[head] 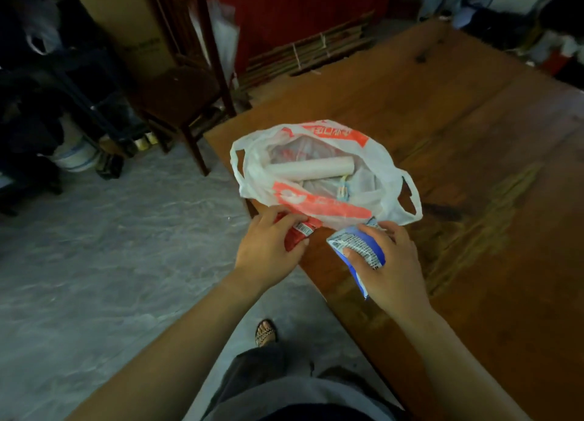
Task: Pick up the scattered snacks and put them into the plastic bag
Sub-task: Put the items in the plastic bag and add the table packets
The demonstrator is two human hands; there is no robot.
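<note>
While the left hand (268, 243) curls round a red foil snack packet (298, 234), seemingly ready to drop it in, the white-and-orange plastic bag (319, 174) lies wide open on the brown wooden table (474, 136); beside its mouth, a blue-and-white crinkled packet (357, 246) sits clasped in the right hand (392, 262).

Bare forearms (189, 325), dark trousers (252, 374), patterned sandal (265, 332)

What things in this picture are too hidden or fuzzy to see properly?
- Red packet, head view: the left hand covers most of it.
- Blue packet, head view: its print is too small to read; the right hand covers part.
- Plastic bag, head view: its crumpled folds hide whatever lies under the white tube.
</note>
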